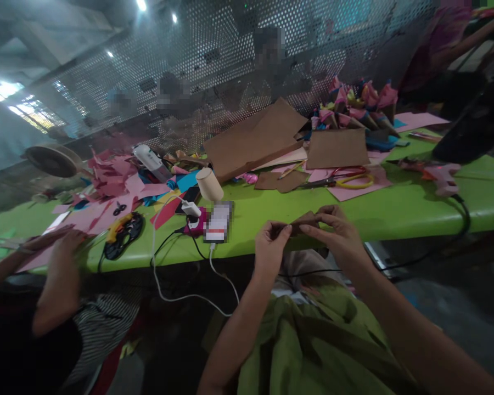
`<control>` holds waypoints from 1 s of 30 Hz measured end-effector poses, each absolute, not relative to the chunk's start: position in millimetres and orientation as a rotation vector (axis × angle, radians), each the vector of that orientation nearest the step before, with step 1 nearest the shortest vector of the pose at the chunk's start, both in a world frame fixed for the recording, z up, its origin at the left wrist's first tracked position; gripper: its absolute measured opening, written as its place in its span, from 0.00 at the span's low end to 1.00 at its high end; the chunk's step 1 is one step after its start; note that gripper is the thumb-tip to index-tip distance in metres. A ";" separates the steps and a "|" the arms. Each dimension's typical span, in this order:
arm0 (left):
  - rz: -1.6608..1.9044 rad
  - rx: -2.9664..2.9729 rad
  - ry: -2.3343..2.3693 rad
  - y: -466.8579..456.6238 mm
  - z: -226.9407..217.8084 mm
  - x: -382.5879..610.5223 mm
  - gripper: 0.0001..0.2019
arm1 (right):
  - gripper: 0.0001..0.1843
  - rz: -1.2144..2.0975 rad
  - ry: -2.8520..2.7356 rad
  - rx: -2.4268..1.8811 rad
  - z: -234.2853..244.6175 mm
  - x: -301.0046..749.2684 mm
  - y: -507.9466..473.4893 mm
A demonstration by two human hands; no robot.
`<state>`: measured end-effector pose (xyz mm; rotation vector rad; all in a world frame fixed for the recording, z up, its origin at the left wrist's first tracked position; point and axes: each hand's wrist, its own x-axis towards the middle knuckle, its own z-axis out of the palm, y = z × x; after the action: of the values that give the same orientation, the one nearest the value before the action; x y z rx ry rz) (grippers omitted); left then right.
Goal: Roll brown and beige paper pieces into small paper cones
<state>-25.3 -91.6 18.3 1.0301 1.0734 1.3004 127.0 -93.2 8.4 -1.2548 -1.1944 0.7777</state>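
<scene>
A small piece of brown cardboard is held between my two hands at the front edge of the green table. My left hand pinches its left end between thumb and fingers. At the other end my right hand grips it, fingertips on the upper edge and thumb side. Parts of the piece are covered by my fingers. Beyond my hands lie scissors with red and yellow handles on pink paper, next to cut brown card. A pink glue gun rests to the right.
Left of my hands are a phone on a white cable, a magenta plug adapter and a beige cup. A large cardboard sheet and several paper flowers stand behind. A co-worker's arms reach in at left.
</scene>
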 end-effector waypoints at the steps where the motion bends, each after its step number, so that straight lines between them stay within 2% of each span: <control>1: 1.302 1.032 1.077 -91.8 18.3 -25.0 0.13 | 0.17 0.773 -1.221 -1.249 8.5 127.4 -92.8; 6: 1.291 1.004 1.041 -92.6 17.2 -23.4 0.15 | 0.15 0.876 -1.250 -1.158 9.3 126.0 -93.2; 13: 1.296 0.944 1.043 -92.7 16.5 -23.5 0.15 | 0.17 1.014 -1.104 -1.137 4.2 120.7 -92.9; 23: 1.348 1.002 1.131 -91.6 12.9 -26.5 0.14 | 0.16 0.869 -1.141 -1.178 3.2 131.6 -91.8; 30: 1.156 1.062 1.019 -88.9 16.7 -27.7 0.16 | 0.15 0.767 -1.284 -1.201 4.7 135.5 -92.4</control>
<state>-27.7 -88.9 16.7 1.0622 1.0190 1.1556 135.5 -92.4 4.7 -1.2012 -1.2842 0.7671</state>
